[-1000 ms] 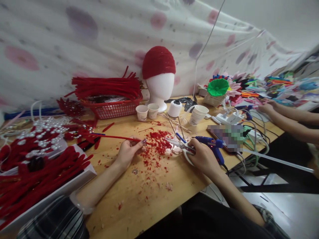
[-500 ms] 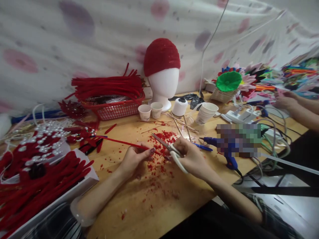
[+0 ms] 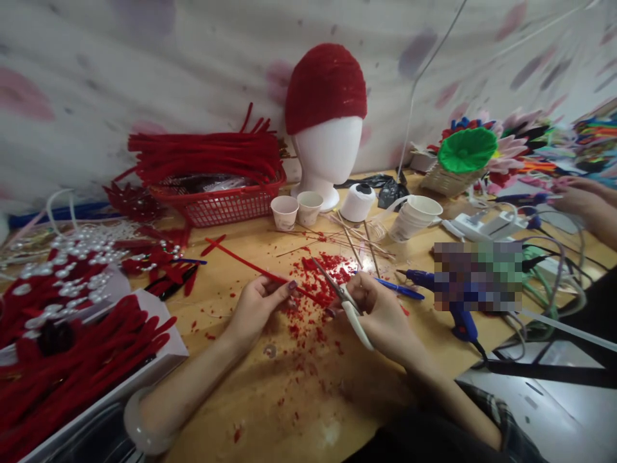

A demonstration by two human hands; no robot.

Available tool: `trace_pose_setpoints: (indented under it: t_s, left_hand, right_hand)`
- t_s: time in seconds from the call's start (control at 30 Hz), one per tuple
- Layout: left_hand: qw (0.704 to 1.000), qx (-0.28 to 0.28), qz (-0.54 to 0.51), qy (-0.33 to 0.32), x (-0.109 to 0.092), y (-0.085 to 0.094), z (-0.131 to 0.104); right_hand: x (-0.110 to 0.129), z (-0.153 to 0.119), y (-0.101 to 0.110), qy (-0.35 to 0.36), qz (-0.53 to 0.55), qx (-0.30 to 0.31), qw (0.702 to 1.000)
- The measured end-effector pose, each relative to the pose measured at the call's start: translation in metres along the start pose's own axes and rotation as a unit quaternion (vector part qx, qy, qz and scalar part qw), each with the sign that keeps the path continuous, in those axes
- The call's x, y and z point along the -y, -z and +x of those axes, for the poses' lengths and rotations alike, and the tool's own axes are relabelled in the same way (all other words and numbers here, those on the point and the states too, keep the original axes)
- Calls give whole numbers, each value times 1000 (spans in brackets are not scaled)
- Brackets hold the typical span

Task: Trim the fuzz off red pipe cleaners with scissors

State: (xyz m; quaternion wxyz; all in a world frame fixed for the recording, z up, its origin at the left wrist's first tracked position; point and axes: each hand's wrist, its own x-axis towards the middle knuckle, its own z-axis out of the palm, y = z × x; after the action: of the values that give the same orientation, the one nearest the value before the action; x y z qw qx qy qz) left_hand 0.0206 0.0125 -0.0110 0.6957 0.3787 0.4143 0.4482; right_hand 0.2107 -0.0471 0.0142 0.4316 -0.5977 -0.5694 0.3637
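My left hand (image 3: 258,310) pinches a thin red pipe cleaner (image 3: 243,262) between thumb and fingers. The stem slants from the upper left down towards my right hand (image 3: 389,321). White-handled scissors (image 3: 357,325) are in my right hand, their blades pointing up and left above the stem's right part. The blades look close together. My right fingertips are near the stem's right end; whether they touch it I cannot tell. Red fluff clippings (image 3: 313,315) lie scattered on the wooden table (image 3: 284,411) beneath both hands.
Behind stand a red basket (image 3: 226,207) of pipe cleaners, a white foam head (image 3: 330,151) in a red cap, paper cups (image 3: 310,209) and a thread cone (image 3: 357,202). A blue glue gun (image 3: 463,318) lies right. Another person's hand (image 3: 583,199) shows far right.
The view has shifted, so most things sit further right or higher. The pipe cleaner now slopes more steeply, its left end raised. Both hands keep their holds.
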Motion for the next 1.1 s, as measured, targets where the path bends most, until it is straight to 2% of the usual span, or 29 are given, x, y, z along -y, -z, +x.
trace_pose_setpoints:
  t_s: [0.1,0.27,0.47,0.7,0.87,1.0,1.1]
  left_hand:
    - [999,-17,35,-26,-2,-2,0]
    - [994,-9,101,-39,-4,-2,-1]
    - [994,11,105,-19,-3,-3,-2]
    - [997,16,70,1,-5,-6,-2]
    - [996,35,83,-12,-8,-5,-3]
    - [995,31,92,-13,-8,-3,-3]
    - [995,25,92,-18,-6,-2,-2]
  right_hand:
    - [-2,-1,2,-4,19,-4,1000]
    - [-9,-5,5,-29,50,1,998]
    - [-9,-9,12,-52,71,-14,996]
    - [-8,-12,11,-24,21,-22,999]
    - [-14,-14,19,63,-86,-40,993]
    - [-16,-22,46,147,-247,-73,955]
    - [-16,-29,61,138,-336,-39,931]
